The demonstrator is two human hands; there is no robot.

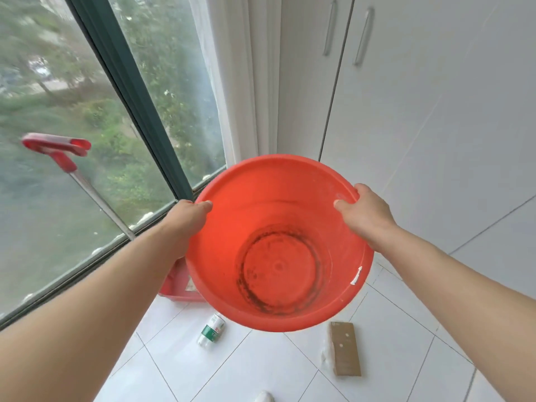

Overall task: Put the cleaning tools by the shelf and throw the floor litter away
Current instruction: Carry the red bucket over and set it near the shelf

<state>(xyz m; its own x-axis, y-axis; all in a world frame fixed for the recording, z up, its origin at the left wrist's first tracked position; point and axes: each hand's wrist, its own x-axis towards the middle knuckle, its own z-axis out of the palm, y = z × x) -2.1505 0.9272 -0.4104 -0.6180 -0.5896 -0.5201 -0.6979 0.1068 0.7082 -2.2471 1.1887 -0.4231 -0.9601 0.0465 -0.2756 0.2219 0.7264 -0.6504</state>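
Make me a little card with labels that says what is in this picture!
held: bucket, red, empty, dark ring at the bottom
left hand: grips the bucket's rim
right hand: grips the opposite rim
floor litter: bottle, lying down; cardboard, flat
at the window: mop, leaning
on the right: cabinet, doors closed

An empty red-orange bucket (278,245), grime-ringed at the bottom, is held tilted by its rim above the floor (246,372). A red-gripped pole (86,187), possibly a mop, is stood leaning at the left. A green-labelled bottle (211,329) and a flat brown carton (345,348) are laid on the tiles.
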